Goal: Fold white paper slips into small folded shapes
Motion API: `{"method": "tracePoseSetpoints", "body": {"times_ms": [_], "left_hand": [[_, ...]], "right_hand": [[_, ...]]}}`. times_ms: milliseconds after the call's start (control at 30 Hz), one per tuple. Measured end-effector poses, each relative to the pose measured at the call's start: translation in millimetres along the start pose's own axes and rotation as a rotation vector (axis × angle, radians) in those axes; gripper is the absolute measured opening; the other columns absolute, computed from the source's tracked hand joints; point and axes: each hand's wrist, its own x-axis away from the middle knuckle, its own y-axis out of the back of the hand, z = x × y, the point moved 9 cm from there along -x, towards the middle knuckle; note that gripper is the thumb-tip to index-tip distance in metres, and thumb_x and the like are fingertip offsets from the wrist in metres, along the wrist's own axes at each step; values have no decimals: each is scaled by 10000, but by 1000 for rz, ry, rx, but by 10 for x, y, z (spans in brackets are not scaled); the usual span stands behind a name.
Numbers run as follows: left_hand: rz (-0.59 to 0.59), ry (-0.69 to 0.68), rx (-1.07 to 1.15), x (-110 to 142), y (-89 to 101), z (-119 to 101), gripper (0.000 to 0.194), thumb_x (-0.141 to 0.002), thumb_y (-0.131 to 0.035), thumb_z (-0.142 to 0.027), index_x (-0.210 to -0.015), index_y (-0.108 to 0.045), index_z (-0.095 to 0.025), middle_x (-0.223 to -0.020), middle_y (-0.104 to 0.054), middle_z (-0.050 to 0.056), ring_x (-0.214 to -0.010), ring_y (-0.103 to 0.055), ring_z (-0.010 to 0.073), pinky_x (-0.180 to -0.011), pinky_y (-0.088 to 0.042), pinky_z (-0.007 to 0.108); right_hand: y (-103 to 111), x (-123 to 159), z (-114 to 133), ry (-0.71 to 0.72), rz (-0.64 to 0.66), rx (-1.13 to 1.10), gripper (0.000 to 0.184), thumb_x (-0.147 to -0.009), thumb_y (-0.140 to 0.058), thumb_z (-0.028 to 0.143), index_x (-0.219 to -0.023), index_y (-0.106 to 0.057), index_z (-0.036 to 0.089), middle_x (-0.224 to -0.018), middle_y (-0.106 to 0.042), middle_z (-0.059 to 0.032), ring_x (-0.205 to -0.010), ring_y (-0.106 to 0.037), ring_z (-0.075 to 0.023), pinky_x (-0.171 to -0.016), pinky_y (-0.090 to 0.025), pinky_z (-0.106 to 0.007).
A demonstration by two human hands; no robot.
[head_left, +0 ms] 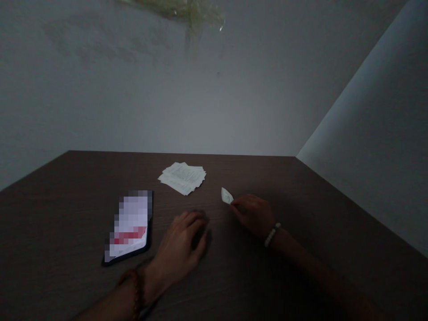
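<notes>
Between the thumb and fingertips of my right hand (256, 215) is a small white piece of paper (227, 196), its free end pointing away to the left. A light beaded bracelet circles that wrist. My left hand (180, 243) rests palm down on the table with nothing in it, its fingers loosely bent and the thumb apart. Beyond it lies a fanned pile of white printed paper slips (183, 178). To its left is a phone (132, 225) with a lit, pixelated screen.
The dark brown wooden table (90, 178) meets a grey wall (214, 102) at its far edge. Another wall (374, 147) runs along the right side. Yellowish tape (190, 13) sticks to the wall high up.
</notes>
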Motion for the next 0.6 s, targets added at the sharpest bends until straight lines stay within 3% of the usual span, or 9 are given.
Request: {"method": "tracePoseSetpoints", "body": {"times_ms": [100, 267, 433, 600], "left_hand": [[53, -78, -99, 31, -88, -78, 279, -867, -454, -225, -1094, -604, -163, -1241, -563, 119, -1103, -515, 303, -932, -413, 509], [78, -105, -133, 44, -119, -115, 299, -865, -434, -177, -1127, -577, -163, -1227, -575, 107, -1105, -519, 282, -940, -417, 491], [74, -103, -139, 49, -85, -132, 297, -853, -441, -158, -1114, -582, -154, -1222, -576, 107, -1113, -511, 283, -943, -419, 478], [78, -103, -100, 43, -86, -133, 293, -848, -451, -151, -1109, -582, -165, -1217, -575, 94, -1111, -508, 267, -949, -414, 450]], "right_hand": [[-13, -269, -321, -78, 26, 98, 188, -895, -522, 296, -895, -688, 207, -870, -703, -72, -795, -634, -201, -671, -443, -284], [-83, -627, -654, -151, 76, 193, 210, -881, -503, 285, -919, -695, 209, -882, -706, -84, -778, -643, -208, -623, -431, -262], [-120, -705, -757, -186, 93, 219, 242, -864, -513, 340, -981, -692, 227, -909, -712, -80, -803, -652, -225, -637, -440, -275], [4, -642, -691, -204, 45, 210, 302, -883, -466, 410, -995, -687, 237, -935, -710, -77, -837, -647, -232, -660, -434, -288]]}}
